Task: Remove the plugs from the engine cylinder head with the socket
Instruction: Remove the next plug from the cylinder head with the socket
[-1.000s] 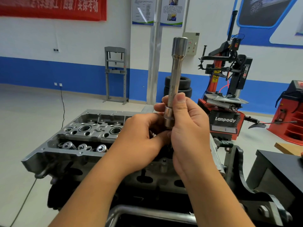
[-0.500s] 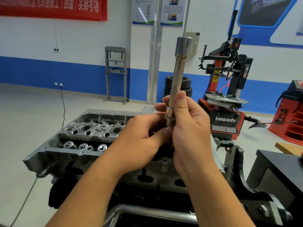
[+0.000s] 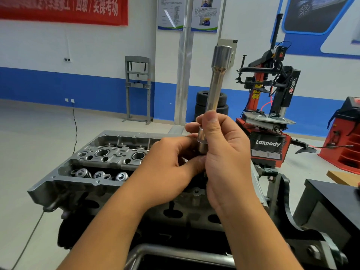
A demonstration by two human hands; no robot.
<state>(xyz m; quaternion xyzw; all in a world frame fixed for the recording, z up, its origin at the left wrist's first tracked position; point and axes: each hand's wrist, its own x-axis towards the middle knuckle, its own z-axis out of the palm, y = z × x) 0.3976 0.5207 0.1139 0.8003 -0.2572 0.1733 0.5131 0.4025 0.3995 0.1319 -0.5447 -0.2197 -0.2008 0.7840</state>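
A long steel socket (image 3: pixel 216 82) stands nearly upright in front of me, leaning slightly right, its wide end on top. My right hand (image 3: pixel 226 152) grips its lower end, thumb along the shaft. My left hand (image 3: pixel 171 168) is closed at the socket's bottom end, fingertips pinching something hidden between the two hands. Below both hands lies the grey aluminium cylinder head (image 3: pixel 109 158) on a stand, with round plug wells and valve springs showing on its left half.
A red and black tyre changer (image 3: pixel 268 121) stands behind right. A black bench (image 3: pixel 331 199) is at the right edge, with a red cabinet (image 3: pixel 348 137) beyond it. A steel tube of the stand (image 3: pixel 175 252) runs below my wrists. A cable (image 3: pixel 75 121) trails over the floor at left.
The socket's top has tipped a little to the right and risen slightly. Both hands stay closed at its lower end in nearly the same place.
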